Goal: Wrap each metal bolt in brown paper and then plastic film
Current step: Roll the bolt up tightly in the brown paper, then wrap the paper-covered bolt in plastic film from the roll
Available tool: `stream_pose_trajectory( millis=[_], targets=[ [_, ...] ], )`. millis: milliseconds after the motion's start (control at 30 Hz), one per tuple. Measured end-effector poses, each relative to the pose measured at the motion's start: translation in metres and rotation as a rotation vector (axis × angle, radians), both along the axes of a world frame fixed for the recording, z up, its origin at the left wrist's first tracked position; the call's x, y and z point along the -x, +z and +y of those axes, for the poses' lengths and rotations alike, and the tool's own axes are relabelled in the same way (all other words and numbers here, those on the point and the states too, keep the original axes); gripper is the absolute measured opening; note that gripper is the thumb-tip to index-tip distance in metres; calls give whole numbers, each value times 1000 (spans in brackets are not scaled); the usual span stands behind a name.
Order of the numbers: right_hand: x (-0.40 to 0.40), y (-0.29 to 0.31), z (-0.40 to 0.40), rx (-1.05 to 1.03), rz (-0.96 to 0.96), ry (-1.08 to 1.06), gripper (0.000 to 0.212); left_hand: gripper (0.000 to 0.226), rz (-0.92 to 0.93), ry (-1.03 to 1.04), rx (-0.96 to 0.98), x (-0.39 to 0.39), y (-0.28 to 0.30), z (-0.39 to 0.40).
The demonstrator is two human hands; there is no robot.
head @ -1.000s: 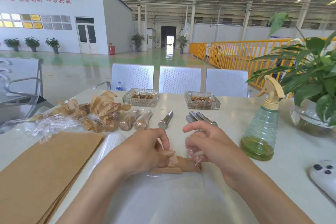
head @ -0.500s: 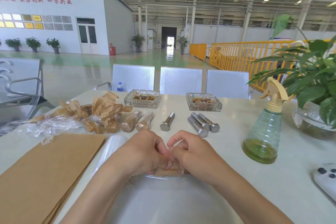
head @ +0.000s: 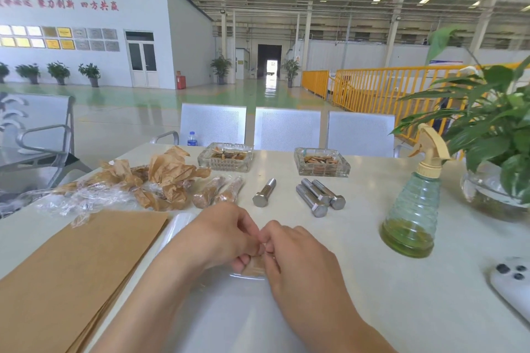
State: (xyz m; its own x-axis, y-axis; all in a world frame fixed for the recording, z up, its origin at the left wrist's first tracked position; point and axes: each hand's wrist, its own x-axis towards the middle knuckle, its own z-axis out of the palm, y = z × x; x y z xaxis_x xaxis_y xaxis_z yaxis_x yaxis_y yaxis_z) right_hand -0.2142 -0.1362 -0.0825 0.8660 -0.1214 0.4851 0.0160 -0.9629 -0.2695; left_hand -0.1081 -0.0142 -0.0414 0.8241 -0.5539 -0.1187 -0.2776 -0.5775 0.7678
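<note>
In the head view, a paper-wrapped bolt [head: 256,264] is gripped between the left hand [head: 226,238] and the right hand [head: 298,255], whose curled fingers are clamped round it from either side, just in front of the clear plastic film [head: 229,312] spread on the table [head: 372,295]. A second earlier the hands were set apart and a strip of film was being drawn over the bundle by the right hand; they have since been brought together until the fingertips meet, and most of the bundle is now hidden. The film layer is judged to be in the course of being closed on this piece. Beyond the hands, two finished wrapped bolts [head: 218,192] lie unmoved, and to their right three bare bolts [head: 312,196] are left waiting. To the left of the hands a stack of brown paper [head: 71,272] is laid ready.
</note>
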Motion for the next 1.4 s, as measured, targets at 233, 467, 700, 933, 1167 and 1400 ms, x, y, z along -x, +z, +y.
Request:
stream_pose_trajectory(
  millis=[233,467,700,933,1167,1400],
  targets=[
    [11,6,8,141,16,-30,5,16,-615,276,-292,6,16,40],
    [26,-3,10,232,-2,0,16,81,-362,263,-480,14,-4,59],
    [31,-6,11,279,135,-45,36,56,-218,275,222,27,41,43],
    [36,-5,11,225,182,-26,46,58,-142,102,374,56,72,-31],
    [40,-8,21,187,218,-53,56,66,-32,-49,-51,52,28,-97],
    [33,-22,42,113,116,-260,40,80,-13,-113,-235,43,25,-101]
  ],
)
